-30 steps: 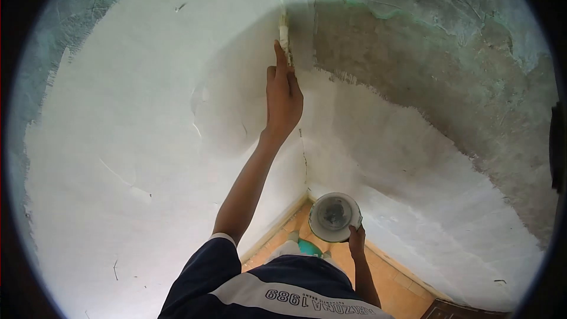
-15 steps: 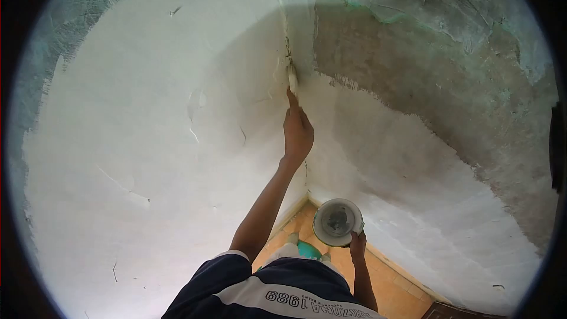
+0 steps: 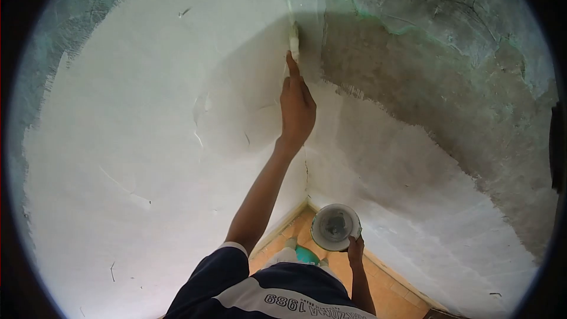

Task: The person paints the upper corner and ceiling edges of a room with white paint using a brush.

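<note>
My left hand (image 3: 297, 109) reaches up to the corner between two walls, closed around a paintbrush (image 3: 295, 46) with the index finger stretched along it. The brush's tip lies against the corner seam; most of its handle is hidden in the hand. Low on the right, my right hand (image 3: 355, 249) grips the edge of a round, pale bowl (image 3: 321, 231). Greyish-white paint (image 3: 336, 225) shows in its bottom. The left wall (image 3: 147, 112) has a broad white coat with brushy edges.
Bare, cracked grey-green plaster (image 3: 425, 6) covers the upper right wall, with a brown patch (image 3: 384, 59) below it. An orange tiled floor (image 3: 387, 280) lies beneath me. A green object (image 3: 307, 254) shows near my feet. Something dark (image 3: 556, 147) stands at the right edge.
My left hand and the paintbrush have moved up along the corner. The bowl in my right hand has shifted slightly down and left in view.
</note>
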`<state>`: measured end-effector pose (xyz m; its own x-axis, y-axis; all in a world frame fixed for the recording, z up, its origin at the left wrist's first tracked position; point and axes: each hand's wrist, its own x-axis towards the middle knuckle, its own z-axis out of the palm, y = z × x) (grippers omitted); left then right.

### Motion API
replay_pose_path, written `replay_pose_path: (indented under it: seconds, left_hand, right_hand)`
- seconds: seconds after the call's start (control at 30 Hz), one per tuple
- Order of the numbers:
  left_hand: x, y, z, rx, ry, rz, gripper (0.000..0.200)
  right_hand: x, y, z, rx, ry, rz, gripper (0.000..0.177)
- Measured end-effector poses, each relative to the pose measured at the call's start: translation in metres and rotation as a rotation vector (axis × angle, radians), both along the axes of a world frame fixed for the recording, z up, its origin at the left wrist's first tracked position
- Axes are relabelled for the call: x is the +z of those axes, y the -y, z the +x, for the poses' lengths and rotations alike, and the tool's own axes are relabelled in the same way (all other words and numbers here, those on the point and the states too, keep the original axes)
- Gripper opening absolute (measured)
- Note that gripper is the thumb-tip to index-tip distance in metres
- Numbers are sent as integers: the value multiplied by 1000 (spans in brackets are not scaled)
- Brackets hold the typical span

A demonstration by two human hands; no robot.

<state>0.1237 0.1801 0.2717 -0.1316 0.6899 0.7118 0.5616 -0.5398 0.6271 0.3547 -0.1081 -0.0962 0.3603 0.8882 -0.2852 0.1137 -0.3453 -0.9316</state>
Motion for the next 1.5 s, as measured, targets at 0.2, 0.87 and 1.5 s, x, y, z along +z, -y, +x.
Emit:
replay_pose_path:
  seconds: [0.2,0.87,1.5]
  left_hand:
    - [-22,-3,16,-16,69,50,70]
    - [-158,198,-12,-496,-38,-886,53]
    - [-184,229,-6,-972,-394,-1160,55]
  right_hand:
    - [-5,-3,-2,20,23,-13,45]
    - [16,1,4,-37,-65,100,42]
    - [50,8,-12,100,-72,-2,40]
